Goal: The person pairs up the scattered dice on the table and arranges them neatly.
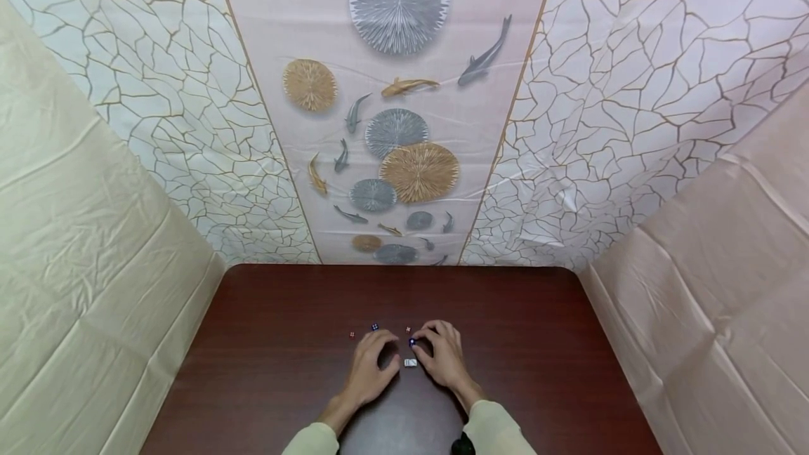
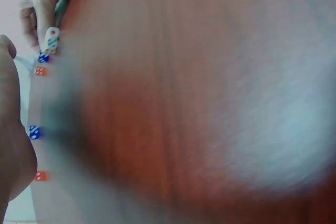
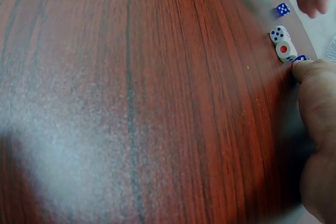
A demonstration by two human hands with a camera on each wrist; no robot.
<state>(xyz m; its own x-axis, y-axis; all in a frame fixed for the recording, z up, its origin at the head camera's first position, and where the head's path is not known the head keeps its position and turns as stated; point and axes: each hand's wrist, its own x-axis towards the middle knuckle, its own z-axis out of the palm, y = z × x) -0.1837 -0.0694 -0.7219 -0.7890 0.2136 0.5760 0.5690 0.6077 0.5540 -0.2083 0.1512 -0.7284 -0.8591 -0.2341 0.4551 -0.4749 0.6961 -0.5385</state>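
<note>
My right hand (image 1: 444,355) pinches a blue die (image 1: 412,342) between thumb and fingertips; in the right wrist view the thumb covers most of this die (image 3: 301,58). Two white dice (image 1: 410,363) stand side by side just in front of it, one showing a large red dot upward. Across from them is my left hand (image 1: 373,364), its fingers loosely curved with nothing between them. A red die (image 1: 408,329) lies beyond the pinched one. Past the left fingers are another blue die (image 1: 375,326) and a second red die (image 1: 352,334).
The dice lie on a dark red-brown wooden table (image 1: 284,314). A patterned cloth (image 1: 404,230) hangs behind its far edge, and plain beige cloth (image 1: 708,300) hangs along both sides. Light glares off the near part of the tabletop.
</note>
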